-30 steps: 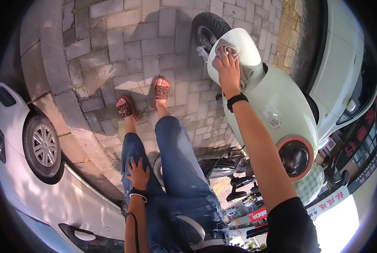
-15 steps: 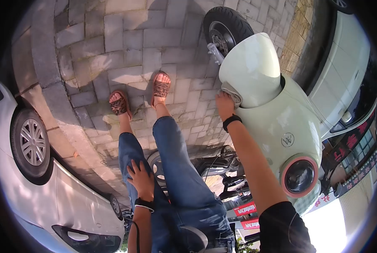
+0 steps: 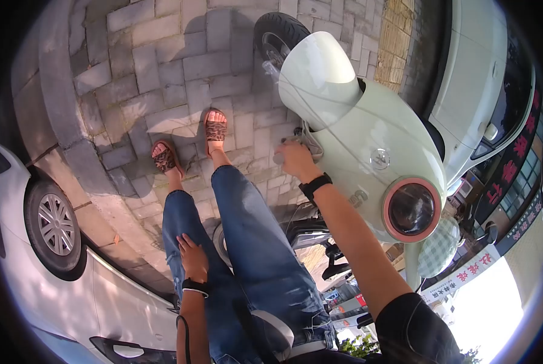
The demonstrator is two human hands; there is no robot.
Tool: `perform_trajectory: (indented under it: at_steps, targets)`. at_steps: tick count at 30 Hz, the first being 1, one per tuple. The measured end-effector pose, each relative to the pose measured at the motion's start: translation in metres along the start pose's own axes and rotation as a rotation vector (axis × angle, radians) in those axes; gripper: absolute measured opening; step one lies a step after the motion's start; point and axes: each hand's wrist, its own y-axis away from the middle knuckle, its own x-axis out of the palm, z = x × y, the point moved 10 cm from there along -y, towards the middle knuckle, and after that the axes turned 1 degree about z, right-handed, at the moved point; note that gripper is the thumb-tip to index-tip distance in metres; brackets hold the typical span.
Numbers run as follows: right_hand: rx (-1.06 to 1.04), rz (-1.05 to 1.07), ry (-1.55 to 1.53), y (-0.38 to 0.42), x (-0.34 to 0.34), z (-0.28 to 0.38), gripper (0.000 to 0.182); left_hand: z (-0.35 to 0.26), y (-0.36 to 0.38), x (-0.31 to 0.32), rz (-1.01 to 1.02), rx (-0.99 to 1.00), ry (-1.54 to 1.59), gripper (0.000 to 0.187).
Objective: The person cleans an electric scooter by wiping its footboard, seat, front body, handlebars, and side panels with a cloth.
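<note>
The right hand (image 3: 295, 161) closes its fingers (image 3: 281, 159) around a grey cloth (image 3: 305, 144), pressed against the pale green scooter (image 3: 368, 139) just below its front fender (image 3: 317, 76). The left hand (image 3: 192, 258) lies flat, fingers spread, on the jeans (image 3: 253, 242), holding nothing.

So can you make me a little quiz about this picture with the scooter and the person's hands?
1. True or false: the left hand rests on the person's jeans.
2. What does the right hand hold against the pale green scooter? A) a grey cloth B) a hose C) a helmet
3. Fill in: the scooter's round headlight has a ____ ring around it.

Key: 1 true. 2 A, the grey cloth is bunched in the hand just under the front fender. 3 pink.
</note>
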Motion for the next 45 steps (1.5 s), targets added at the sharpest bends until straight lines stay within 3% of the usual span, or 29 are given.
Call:
perform_trajectory:
  at_steps: [3, 4, 5, 7, 8, 10, 13, 16, 20, 21, 23, 27, 28, 31, 33, 35, 37, 39, 41, 43, 45]
  targets:
    - [-0.037, 0.049, -0.225, 0.056, 0.04, 0.071, 0.039, 0.011, 0.019, -0.001, 0.122, 0.052, -0.115, 0.054]
    - [-0.03, 0.061, -0.328, 0.078, 0.054, 0.086, 0.042, 0.003, 0.033, -0.016, 0.052, 0.172, -0.236, 0.036]
    - [-0.028, 0.072, -0.434, 0.098, 0.069, 0.102, 0.046, 0.003, 0.048, -0.034, 0.034, 0.159, -0.261, 0.036]
    - [-0.019, 0.039, -0.529, 0.136, 0.092, 0.124, 0.054, -0.022, 0.082, -0.06, 0.102, 0.32, -0.311, 0.02]
    - [-0.033, 0.017, -0.55, 0.147, 0.091, 0.134, 0.054, -0.023, 0.092, -0.07, 0.079, 0.314, -0.334, 0.02]
    - [-0.008, -0.046, -0.389, 0.174, 0.089, 0.143, 0.059, -0.039, 0.127, -0.085, -0.029, 0.514, -0.325, 0.012]
    - [0.007, 0.031, -0.302, 0.193, 0.112, 0.14, 0.061, -0.034, 0.153, -0.097, -0.074, 0.52, -0.296, 0.012]
    - [0.057, 0.075, -0.437, 0.207, 0.117, 0.131, 0.06, -0.03, 0.169, -0.109, -0.193, 0.642, -0.184, 0.017]
    - [0.06, 0.012, -0.529, 0.239, 0.069, 0.138, 0.056, -0.047, 0.223, -0.154, -0.402, 0.839, -0.221, 0.024]
    - [0.052, 0.011, -0.533, 0.249, 0.062, 0.138, 0.056, -0.05, 0.236, -0.163, -0.407, 0.833, -0.226, 0.024]
    - [0.058, -0.158, -0.69, 0.269, 0.034, 0.132, 0.055, -0.049, 0.257, -0.154, -0.101, 0.783, -0.268, 0.025]
    - [0.131, -0.335, -0.781, 0.317, -0.026, 0.131, 0.037, -0.078, 0.329, -0.189, -0.168, 0.816, -0.264, 0.023]
    - [0.122, -0.358, -0.781, 0.327, -0.039, 0.133, 0.037, -0.091, 0.353, -0.209, -0.254, 0.881, -0.115, 0.02]
    - [0.052, -0.461, -0.726, 0.361, -0.078, 0.138, 0.029, -0.114, 0.409, -0.244, -0.377, 1.052, 0.121, 0.013]
    - [-0.074, -0.593, -0.601, 0.39, -0.112, 0.148, 0.029, -0.125, 0.427, -0.218, -0.076, 1.23, 0.105, 0.013]
    - [-0.182, -0.642, -0.584, 0.417, -0.135, 0.156, 0.028, -0.116, 0.429, -0.208, -0.111, 1.217, 0.086, 0.014]
    - [-0.292, -0.691, -0.565, 0.441, -0.158, 0.166, 0.028, -0.11, 0.425, -0.199, -0.008, 1.086, -0.053, 0.018]
    - [-0.499, -0.61, -0.501, 0.464, -0.168, 0.192, 0.031, -0.104, 0.421, -0.202, 0.007, 1.089, -0.06, 0.022]
    - [-0.537, -0.541, -0.561, 0.479, -0.172, 0.204, 0.025, -0.102, 0.417, -0.203, 0.023, 1.088, -0.058, 0.026]
    - [-0.741, -0.368, -0.518, 0.492, -0.163, 0.233, 0.023, -0.104, 0.409, -0.196, 0.13, 1.043, -0.138, 0.03]
    - [-0.775, -0.273, -0.448, 0.494, -0.155, 0.248, 0.023, -0.113, 0.407, -0.197, 0.167, 1.042, -0.225, 0.03]
